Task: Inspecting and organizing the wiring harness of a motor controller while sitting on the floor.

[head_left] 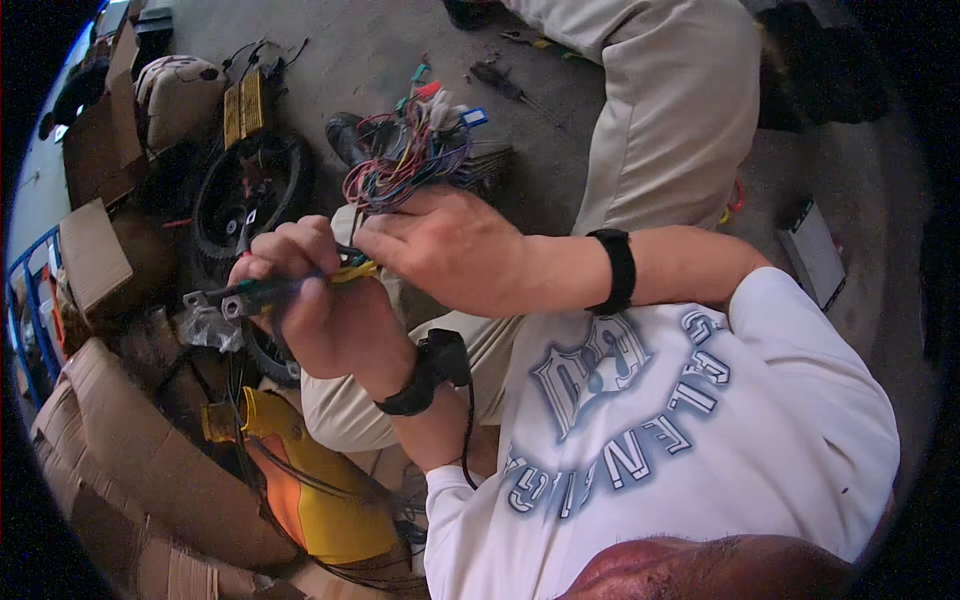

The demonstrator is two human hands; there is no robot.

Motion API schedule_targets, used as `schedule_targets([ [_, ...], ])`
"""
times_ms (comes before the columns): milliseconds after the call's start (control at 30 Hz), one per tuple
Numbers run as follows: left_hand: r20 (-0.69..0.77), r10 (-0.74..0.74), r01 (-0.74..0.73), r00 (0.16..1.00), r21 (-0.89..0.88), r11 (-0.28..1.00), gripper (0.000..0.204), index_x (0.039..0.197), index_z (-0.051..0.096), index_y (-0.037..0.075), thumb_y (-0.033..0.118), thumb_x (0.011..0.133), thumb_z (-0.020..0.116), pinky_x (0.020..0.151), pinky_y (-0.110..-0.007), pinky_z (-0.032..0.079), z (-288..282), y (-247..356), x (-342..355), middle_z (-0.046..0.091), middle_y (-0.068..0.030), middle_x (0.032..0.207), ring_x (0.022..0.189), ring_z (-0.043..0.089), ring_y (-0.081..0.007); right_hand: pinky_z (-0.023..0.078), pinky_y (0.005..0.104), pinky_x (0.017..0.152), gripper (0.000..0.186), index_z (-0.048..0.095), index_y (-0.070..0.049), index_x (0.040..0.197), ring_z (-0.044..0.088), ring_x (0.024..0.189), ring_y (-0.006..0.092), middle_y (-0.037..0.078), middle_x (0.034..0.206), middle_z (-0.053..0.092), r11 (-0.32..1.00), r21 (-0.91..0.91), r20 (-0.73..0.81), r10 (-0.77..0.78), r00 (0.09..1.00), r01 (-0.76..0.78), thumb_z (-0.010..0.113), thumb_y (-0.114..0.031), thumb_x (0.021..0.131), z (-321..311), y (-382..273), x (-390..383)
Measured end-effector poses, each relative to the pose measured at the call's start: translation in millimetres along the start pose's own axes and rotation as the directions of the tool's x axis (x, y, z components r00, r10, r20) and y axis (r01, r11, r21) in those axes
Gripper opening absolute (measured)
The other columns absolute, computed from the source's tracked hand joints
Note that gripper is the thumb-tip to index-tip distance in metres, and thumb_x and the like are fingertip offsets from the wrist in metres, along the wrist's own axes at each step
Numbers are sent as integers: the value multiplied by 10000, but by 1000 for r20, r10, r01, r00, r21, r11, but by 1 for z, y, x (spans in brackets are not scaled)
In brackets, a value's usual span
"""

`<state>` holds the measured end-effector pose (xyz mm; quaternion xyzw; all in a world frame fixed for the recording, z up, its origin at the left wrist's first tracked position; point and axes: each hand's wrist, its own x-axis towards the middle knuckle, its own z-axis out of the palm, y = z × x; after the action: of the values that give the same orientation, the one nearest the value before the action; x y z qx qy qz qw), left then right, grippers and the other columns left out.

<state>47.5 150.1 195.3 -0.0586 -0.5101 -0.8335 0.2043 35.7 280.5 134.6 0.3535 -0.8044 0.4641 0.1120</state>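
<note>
My left hand is closed round thick cables, dark and green, whose metal ring lugs stick out to the left. Yellow wires run from it toward my right hand. The right fingers are bent and pinched together right beside the left hand, at the wires and a small whitish piece. Just beyond the right knuckles lies a tangled wiring harness of many thin coloured wires, with white, red, blue and green connectors. What exactly the right fingertips grip is hidden.
A spoked wheel with a black tyre lies at the left. Below it are a yellow-orange panel and brown cardboard. A screwdriver lies on the floor beyond the harness. A flat white-faced object is at the right.
</note>
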Motion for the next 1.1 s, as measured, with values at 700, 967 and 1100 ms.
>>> schedule_targets([
  [700,-1,29,-29,1000,16,999,367,1054,562,62,38,689,583,699,-339,283,4,6,6,377,-35,821,716,352,-187,564,362,791,176,606,-66,929,675,919,249,57,915,675,999,-12,-116,-42,992,41,648,-154,783,10,-3,4],
  [967,-46,20,-21,999,-17,1000,367,1057,555,63,50,691,578,700,-340,286,7,8,3,377,-38,821,714,349,-182,558,355,780,243,644,-54,995,678,902,233,39,892,679,994,-77,-238,-90,967,73,652,-163,778,13,-6,0],
  [1100,-46,36,-35,998,26,999,352,1043,548,61,48,692,573,702,-341,290,11,6,0,376,-38,826,699,343,-179,575,396,743,189,633,-62,973,709,868,274,81,890,702,999,-20,-84,-45,995,44,640,-163,813,2,-3,3],
])
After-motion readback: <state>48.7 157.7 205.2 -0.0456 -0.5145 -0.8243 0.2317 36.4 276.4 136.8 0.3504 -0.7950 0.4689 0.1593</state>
